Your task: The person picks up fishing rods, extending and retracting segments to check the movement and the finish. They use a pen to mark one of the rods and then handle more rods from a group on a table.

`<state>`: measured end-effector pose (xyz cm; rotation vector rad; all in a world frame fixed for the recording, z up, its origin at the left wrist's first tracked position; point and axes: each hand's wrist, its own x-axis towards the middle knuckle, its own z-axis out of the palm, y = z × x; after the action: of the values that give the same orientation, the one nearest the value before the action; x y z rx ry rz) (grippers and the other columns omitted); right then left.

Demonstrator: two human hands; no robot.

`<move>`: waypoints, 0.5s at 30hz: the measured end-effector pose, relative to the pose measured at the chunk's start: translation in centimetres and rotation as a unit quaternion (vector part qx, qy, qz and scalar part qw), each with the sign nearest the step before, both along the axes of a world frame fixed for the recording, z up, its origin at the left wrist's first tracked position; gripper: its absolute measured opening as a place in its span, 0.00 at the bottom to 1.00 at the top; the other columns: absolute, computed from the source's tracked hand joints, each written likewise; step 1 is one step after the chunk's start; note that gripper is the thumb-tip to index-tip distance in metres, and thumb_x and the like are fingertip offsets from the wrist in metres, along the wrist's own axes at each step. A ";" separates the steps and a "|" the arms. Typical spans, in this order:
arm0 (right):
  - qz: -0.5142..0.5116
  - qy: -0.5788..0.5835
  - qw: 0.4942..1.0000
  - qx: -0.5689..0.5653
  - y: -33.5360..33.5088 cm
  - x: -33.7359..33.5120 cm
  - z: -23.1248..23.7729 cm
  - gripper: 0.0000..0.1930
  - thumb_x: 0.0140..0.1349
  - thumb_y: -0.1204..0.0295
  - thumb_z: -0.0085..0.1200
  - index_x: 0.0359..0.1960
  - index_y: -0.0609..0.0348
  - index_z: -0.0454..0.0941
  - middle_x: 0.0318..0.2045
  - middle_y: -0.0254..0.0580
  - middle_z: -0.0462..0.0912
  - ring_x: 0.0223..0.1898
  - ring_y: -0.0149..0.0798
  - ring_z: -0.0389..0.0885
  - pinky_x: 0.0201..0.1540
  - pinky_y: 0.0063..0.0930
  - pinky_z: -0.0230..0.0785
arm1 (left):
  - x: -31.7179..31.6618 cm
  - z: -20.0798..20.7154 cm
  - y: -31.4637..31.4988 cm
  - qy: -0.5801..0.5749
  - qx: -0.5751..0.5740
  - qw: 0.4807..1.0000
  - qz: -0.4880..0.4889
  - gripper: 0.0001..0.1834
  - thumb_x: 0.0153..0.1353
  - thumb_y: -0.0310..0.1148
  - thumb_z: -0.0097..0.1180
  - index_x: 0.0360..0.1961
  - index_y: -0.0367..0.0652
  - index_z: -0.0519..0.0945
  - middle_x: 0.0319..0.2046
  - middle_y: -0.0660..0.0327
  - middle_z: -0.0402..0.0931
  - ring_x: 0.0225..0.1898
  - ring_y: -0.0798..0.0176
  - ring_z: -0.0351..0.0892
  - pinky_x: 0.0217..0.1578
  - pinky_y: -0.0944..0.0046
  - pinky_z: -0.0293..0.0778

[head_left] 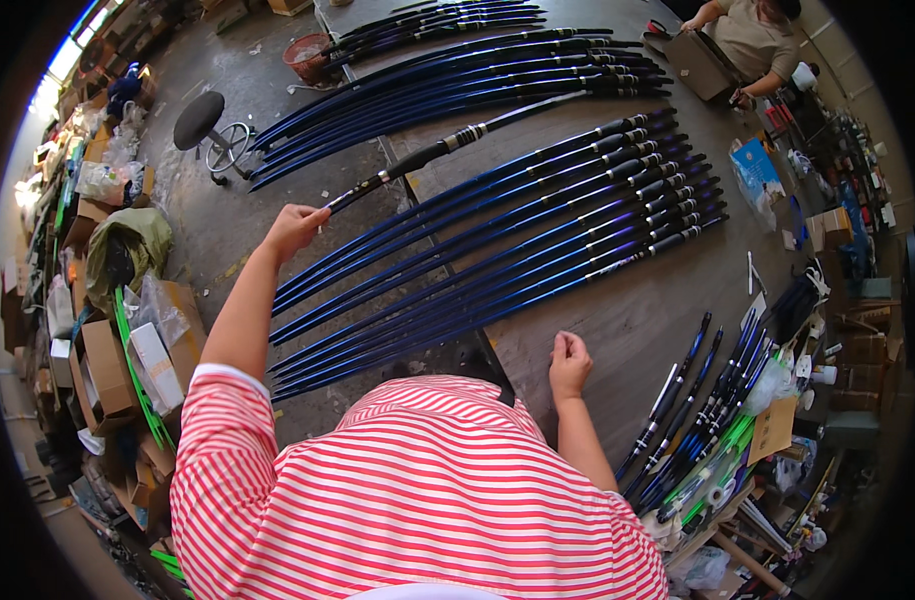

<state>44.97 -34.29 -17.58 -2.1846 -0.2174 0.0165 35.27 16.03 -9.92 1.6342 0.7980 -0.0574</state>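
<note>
My left hand (295, 230) is closed around one end of a dark fishing rod (417, 160) with a black grip and silver bands. This rod slants up and right across the table, between two groups of rods. Nearest me lie several blue fishing rods (477, 237) side by side, their black grips at the right and their thin ends jutting past the table's left edge. Above the bare tabletop, right of these rods' near side, my right hand (570, 364) is closed, thumb against curled fingers. Whatever it may hold is hidden.
More blue rods (457, 85) lie on the table's far part. A bundle of shorter rods (712, 410) rests at the right. On the left are a round stool (199, 120), a red basket (307, 58) and cardboard boxes (105, 370). Another person (752, 45) handles a box at the far right.
</note>
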 end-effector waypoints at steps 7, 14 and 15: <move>0.035 -0.135 0.987 -0.075 1.0 -0.6 0.2 0.06 0.54 0.69 0.52 0.25 0.58 0.75 0.22 0.42 0.78 0.22 0.43 0.77 0.25 0.31 0.68 | 5.0 -2.9 1.7 0.026 -0.030 0.999 -0.024 0.18 0.53 0.45 0.58 0.21 0.40 0.78 0.09 0.73 0.58 0.10 0.78 0.52 0.12 0.73 0.44; 0.045 -0.114 0.990 -0.071 1.1 -0.5 0.4 0.06 0.55 0.70 0.52 0.25 0.59 0.75 0.21 0.42 0.77 0.22 0.42 0.76 0.24 0.31 0.67 | 6.5 -4.3 1.6 0.082 -0.020 0.996 -0.019 0.17 0.55 0.47 0.55 0.24 0.42 0.78 0.11 0.73 0.59 0.11 0.78 0.51 0.12 0.74 0.44; 0.046 -0.120 0.989 -0.074 1.0 -0.5 0.3 0.06 0.55 0.70 0.52 0.25 0.59 0.74 0.20 0.42 0.77 0.21 0.42 0.76 0.24 0.31 0.67 | 6.5 -4.5 1.6 0.087 -0.025 0.996 -0.023 0.18 0.55 0.47 0.54 0.25 0.42 0.78 0.11 0.72 0.60 0.11 0.78 0.51 0.12 0.74 0.44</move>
<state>44.42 -33.25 -17.27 -2.3204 -0.4652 -0.1850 41.75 17.59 -14.44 1.6158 0.8842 -0.2533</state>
